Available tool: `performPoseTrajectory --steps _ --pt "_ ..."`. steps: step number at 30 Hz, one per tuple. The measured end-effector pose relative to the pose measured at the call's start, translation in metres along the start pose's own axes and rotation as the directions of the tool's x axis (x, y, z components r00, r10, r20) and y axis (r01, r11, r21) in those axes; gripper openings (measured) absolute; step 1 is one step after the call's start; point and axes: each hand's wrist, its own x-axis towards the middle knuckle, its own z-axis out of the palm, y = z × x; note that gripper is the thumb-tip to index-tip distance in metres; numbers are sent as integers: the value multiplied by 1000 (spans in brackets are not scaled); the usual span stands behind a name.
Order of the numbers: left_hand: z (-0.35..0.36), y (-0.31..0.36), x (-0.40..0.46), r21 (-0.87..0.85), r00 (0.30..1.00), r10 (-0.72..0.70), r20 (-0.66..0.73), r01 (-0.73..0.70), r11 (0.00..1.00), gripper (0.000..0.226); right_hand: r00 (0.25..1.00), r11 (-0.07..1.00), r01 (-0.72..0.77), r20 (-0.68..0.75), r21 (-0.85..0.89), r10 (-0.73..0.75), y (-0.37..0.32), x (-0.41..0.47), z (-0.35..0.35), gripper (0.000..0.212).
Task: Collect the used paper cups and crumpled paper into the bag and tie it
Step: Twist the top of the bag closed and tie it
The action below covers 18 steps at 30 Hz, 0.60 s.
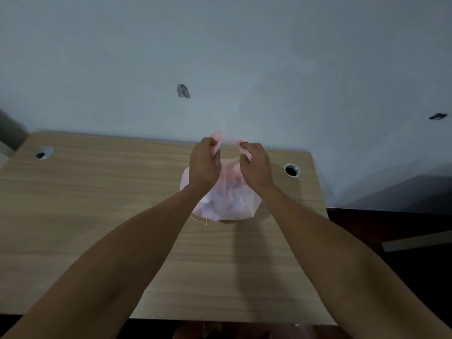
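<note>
A thin pink plastic bag (227, 201) stands full on the wooden table (97, 204), near the far middle. Pale crumpled shapes show dimly through its skin; I cannot tell cups from paper. My left hand (204, 165) pinches one bag handle above the bag's top. My right hand (255, 165) pinches the other handle, a short gap away. A pink strip of handle stretches between the two hands. Both hands hover over the bag's mouth and hide it.
Two round cable holes sit in the table, one at far left (44, 152) and one at far right (291, 170). A pale wall (220, 57) rises right behind the table. Dark floor with a light strip (415, 241) lies to the right.
</note>
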Motion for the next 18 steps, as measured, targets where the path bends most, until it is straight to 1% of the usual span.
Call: performPoseTrajectory --steps 1,2,4,6,7,9,10,11,12,14,15,16,17,18 --pt "-2 8 -1 -46 999 15 -38 -17 999 6 1000 1000 15 -12 19 -15 -4 3 -3 40" --pt "-2 14 0 -59 997 32 -71 -36 998 9 999 999 25 -21 39 -24 -9 6 -5 42" --pt "1 22 1 -83 996 32 -82 -39 996 16 1000 996 25 -18 87 -23 -17 9 -7 45" --pt "4 28 2 -178 999 -12 -52 2 984 9 1000 990 -23 22 136 20 -17 11 -6 49" --pt "5 29 1 -214 999 -13 -39 4 977 15 997 986 -67 49 152 61 -17 13 -6 49" --pt "9 32 -1 -222 1000 15 -5 -16 975 34 987 973 -145 96 179 130 -16 17 -7 44" --pt "10 34 -2 -243 1000 0 24 6 970 40 983 969 -167 111 184 149 -16 18 -8 40" --pt "11 36 -3 -286 998 -31 59 47 957 40 979 963 -187 122 193 165 -16 18 -8 37" --pt "12 38 -4 -345 992 -81 99 110 932 36 972 950 -218 136 222 192 -18 17 -9 37" --pt "13 43 -5 -500 965 -191 178 256 828 19 945 890 -321 176 323 276 -20 14 -10 36" --pt "13 44 -4 -570 938 -259 231 346 745 16 929 852 -367 192 373 316 -21 13 -10 34" --pt "12 44 -2 -614 902 -322 289 432 661 20 920 824 -392 199 409 339 -21 12 -10 29" --pt "11 43 0 -654 871 -344 352 491 575 22 920 818 -391 192 422 341 -22 12 -10 22" --pt "9 42 3 -673 854 -324 407 520 526 19 926 818 -377 183 434 330 -23 12 -12 16"
